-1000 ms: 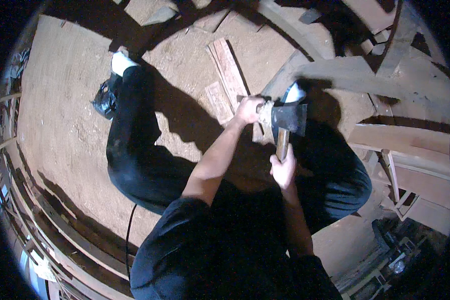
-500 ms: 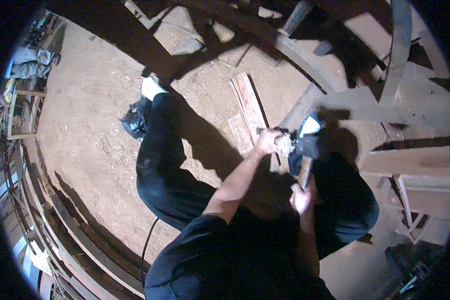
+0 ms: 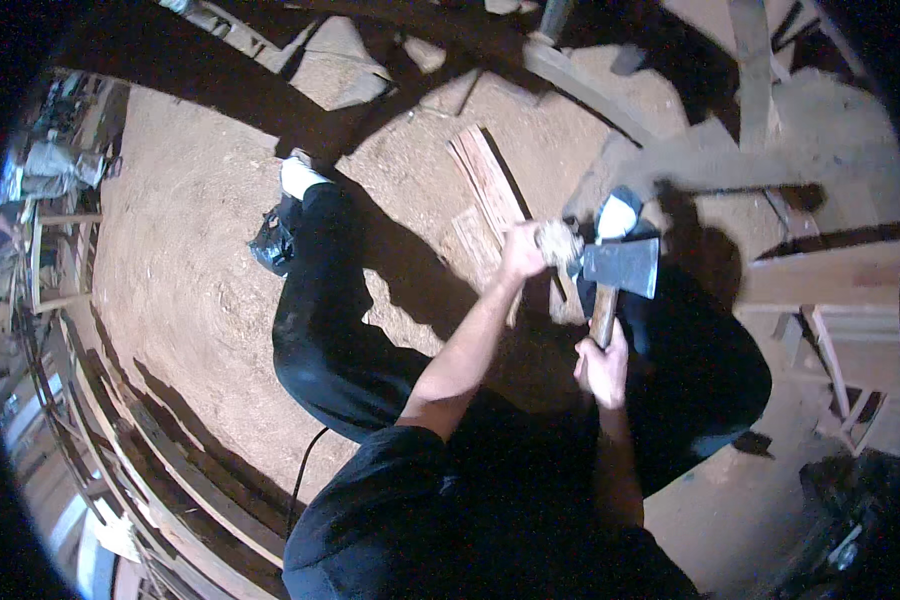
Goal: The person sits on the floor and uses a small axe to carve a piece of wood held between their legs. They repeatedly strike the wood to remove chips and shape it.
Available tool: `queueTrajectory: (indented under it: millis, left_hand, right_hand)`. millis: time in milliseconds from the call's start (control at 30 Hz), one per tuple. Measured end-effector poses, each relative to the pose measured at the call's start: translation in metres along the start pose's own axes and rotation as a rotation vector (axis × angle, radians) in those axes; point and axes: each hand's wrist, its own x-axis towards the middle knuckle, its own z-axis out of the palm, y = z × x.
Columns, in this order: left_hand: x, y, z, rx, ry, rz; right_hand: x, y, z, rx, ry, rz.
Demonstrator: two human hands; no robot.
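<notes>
I look straight down at myself crouching in dark clothes on a sawdust-covered floor. My right hand [image 3: 602, 366] grips the wooden handle of a hatchet [image 3: 620, 270], whose grey steel head hangs just right of the piece in my other hand. My left hand [image 3: 523, 252] is closed on a small pale chunk of wood [image 3: 558, 242], held upright between my knees. The blade edge sits close beside the chunk; whether they touch I cannot tell. Flat wooden slats [image 3: 490, 190] lie on the floor just beyond my left hand.
Curved timber beams [image 3: 590, 95] and planks cross the far floor. A wooden bench or trestle [image 3: 830, 290] stands at the right. Stacked long boards [image 3: 200, 470] curve along the left and lower edge. A dark cable [image 3: 305, 470] trails by my left leg.
The view has shifted, so my body and hands sit further right and lower in the picture. The hatchet head stays beside the wood chunk; both hands keep their grips.
</notes>
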Motion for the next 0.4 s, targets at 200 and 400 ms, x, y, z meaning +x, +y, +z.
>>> queueTrajectory:
  millis: [200, 400]
  left_hand:
    - [0.006, 0.007, -0.035, 0.708, -0.224, -0.201]
    - [-0.014, -0.066, -0.043, 0.95, -0.402, -0.197]
  right_hand:
    - [0.004, 0.007, -0.003, 0.046, -0.069, 0.013]
    - [0.013, 0.038, -0.007, -0.063, -0.097, 0.009]
